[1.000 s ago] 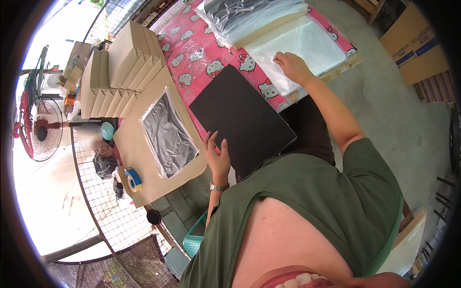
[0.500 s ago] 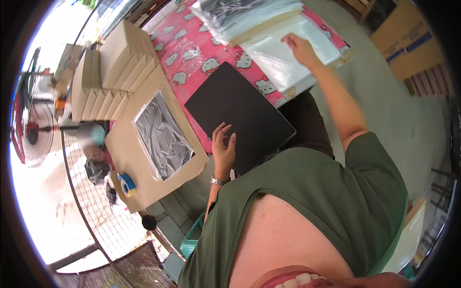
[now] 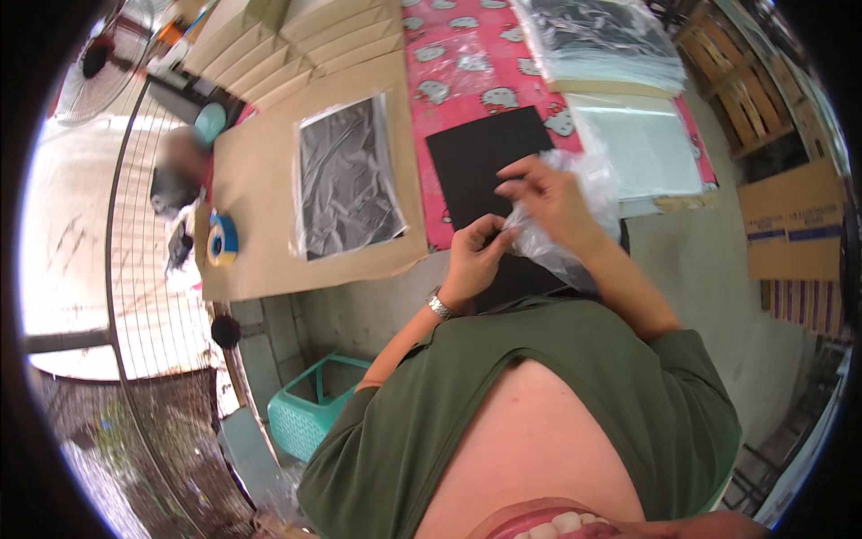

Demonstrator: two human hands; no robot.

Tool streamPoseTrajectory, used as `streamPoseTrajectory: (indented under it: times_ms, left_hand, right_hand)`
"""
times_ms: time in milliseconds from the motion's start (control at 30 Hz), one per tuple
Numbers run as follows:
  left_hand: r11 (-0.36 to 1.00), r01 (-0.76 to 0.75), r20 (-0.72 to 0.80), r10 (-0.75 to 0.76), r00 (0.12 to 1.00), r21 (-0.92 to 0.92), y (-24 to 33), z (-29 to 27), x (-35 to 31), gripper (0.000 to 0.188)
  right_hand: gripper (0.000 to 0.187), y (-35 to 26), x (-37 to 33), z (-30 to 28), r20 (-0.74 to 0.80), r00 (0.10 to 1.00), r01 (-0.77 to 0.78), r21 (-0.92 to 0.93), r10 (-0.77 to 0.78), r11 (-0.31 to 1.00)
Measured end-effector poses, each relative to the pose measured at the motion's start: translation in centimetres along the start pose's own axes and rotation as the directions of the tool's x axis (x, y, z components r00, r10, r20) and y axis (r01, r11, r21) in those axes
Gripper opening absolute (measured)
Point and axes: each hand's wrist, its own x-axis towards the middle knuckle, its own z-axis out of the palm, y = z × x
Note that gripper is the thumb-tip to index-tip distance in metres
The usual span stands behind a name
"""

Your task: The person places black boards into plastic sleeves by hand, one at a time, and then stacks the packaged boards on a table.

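Plastic film (image 3: 594,180): thin, clear and whitish where it bunches; crumpled into soft folds, with bright glints.
Film's place: between the two hands, above the black board.
Left hand (image 3: 476,260): its grip pinches the film's edge between thumb and fingers.
Right hand (image 3: 561,207): fingers bent and partly spread in front of the film; whether its grip holds any cannot be told.
Black board (image 3: 489,157): flat, matte, straight-edged; far end on the pink-covered worktop (image 3: 462,119), near end toward the person's body.
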Motion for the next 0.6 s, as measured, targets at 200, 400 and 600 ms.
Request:
streamPoseTrajectory:
  times_ms: [200, 400, 600]
  left_hand:
    - [0.947, -0.279, -0.314, 0.219, 0.924, -0.16, 0.9, -0.1, -0.5, 0.005]
    - [0.964, -0.116, -0.223, 0.062, 0.973, -0.24, 1.4, -1.9, -1.9, 0.011]
    - [0.969, 0.031, -0.113, -0.061, 0.992, -0.246, 2.1, -0.3, -1.8, 0.021]
  right_hand:
    - [0.019, 2.1, -1.2, 0.8, 0.046, 0.996, -0.09, 0.245, 0.082, 0.965]
    - [0.016, 2.3, -1.0, 0.0, 0.156, 0.971, -0.201, 0.135, 0.18, 0.97]
    - [0.018, 3.1, 0.4, 0.3, -0.029, 0.996, -0.071, 0.231, 0.08, 0.97]
